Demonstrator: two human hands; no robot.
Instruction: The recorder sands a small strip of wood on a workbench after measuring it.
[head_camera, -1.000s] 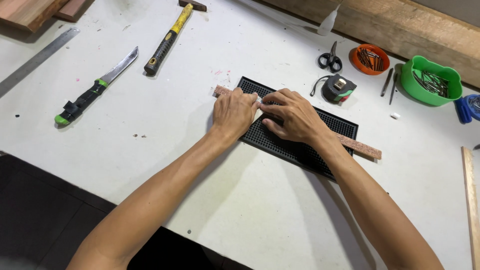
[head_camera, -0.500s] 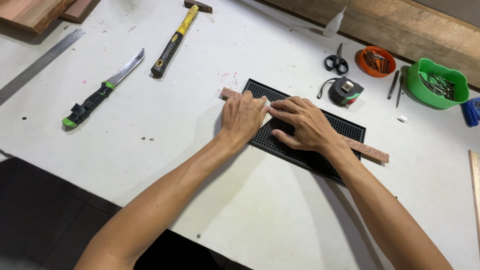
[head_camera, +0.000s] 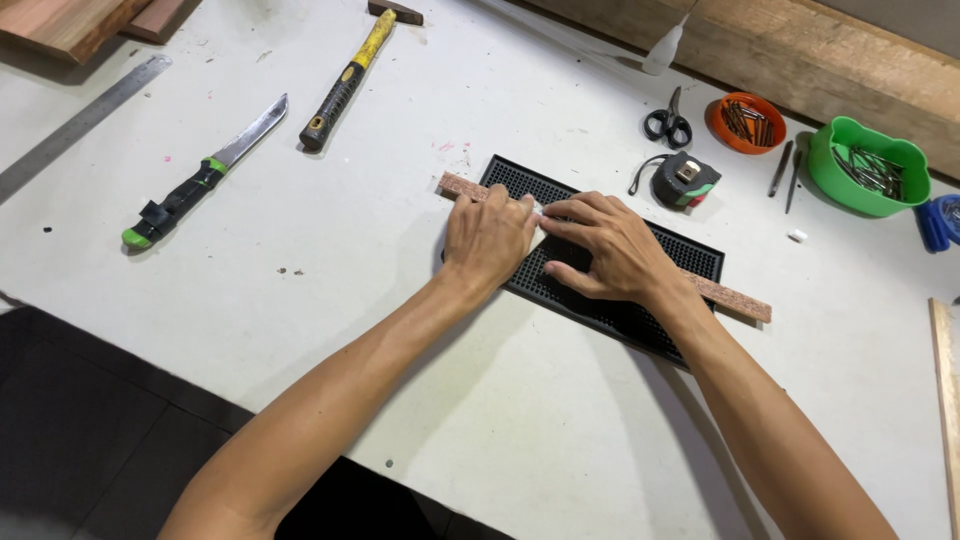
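Both hands, left hand (head_camera: 487, 235) and right hand (head_camera: 610, 250), press the wooden strip (head_camera: 730, 296) onto the black mat (head_camera: 600, 305), neither grip closed.

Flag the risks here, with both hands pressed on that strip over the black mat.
1. The wooden strip overhangs the black studded mat at both ends; uneven pressure could tip or skew it.
2. The left hand and right hand meet at a small white piece that could slip from under the fingers.
3. The tape measure sits close behind and might get knocked.
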